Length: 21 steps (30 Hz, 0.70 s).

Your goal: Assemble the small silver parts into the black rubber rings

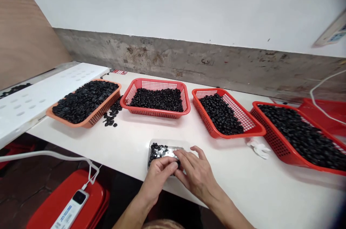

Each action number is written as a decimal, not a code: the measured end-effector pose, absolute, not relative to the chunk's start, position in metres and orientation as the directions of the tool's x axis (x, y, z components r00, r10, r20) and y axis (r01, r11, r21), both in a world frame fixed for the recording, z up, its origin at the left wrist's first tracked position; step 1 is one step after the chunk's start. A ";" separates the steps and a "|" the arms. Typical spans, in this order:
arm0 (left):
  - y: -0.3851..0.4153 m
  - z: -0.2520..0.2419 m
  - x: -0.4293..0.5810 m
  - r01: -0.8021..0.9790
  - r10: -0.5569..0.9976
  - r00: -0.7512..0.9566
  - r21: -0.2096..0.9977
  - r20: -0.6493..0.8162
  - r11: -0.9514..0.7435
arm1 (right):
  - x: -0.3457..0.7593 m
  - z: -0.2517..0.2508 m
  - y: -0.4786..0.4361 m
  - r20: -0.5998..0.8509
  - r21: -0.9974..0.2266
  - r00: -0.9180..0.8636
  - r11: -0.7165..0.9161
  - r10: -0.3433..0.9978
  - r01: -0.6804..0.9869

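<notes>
Head view looks down on a white table (81,142), with the left hand (156,180) and right hand (196,175) close together at its near edge, over a shallow clear tray (167,143). The tray holds a heap of small black parts (156,153) on a silvery sheet (169,152). Both hands are curled inward, the right fingertips (178,162) down at the tray, but the fingers hide whatever lies between them, so I cannot tell whether either hand grips a part. Working low over the tray with the fingertips seems wisest for parts this small, since any that slip should land in the tray. Farther off stand four baskets of the same black parts: an orange basket (89,122) at left, with a loose spill (110,115) just beside it, then red baskets (155,81), (213,133) and (283,153) toward the right. Near left, a white power strip (70,209) lies on a red bin (54,200); its label shows blue print, too small to read. A card (118,72) at the far edge and a wall sign (331,30) at upper right are also unreadable.
</notes>
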<state>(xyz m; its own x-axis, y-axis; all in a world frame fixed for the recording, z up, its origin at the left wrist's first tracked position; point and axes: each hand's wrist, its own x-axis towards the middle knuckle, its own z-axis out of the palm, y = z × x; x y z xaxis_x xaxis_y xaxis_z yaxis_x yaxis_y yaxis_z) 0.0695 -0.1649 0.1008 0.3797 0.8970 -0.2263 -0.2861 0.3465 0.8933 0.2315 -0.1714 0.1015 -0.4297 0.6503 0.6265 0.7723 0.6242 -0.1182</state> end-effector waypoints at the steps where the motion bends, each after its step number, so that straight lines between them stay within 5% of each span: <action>1: -0.165 0.101 0.070 -0.292 0.899 0.373 0.891 -0.229 0.348 | 0.231 0.102 -0.172 0.630 -0.124 -0.421 0.620 0.652 0.775; 9: -0.167 0.099 0.074 -0.363 0.901 0.369 0.857 -0.229 0.367 | 0.228 0.105 -0.176 0.637 -0.184 -0.382 0.613 0.670 0.768; 21: -0.168 0.102 0.071 -0.359 0.920 0.360 0.887 -0.154 0.289 | 0.230 0.099 -0.171 0.662 -0.055 -0.446 0.633 0.602 0.772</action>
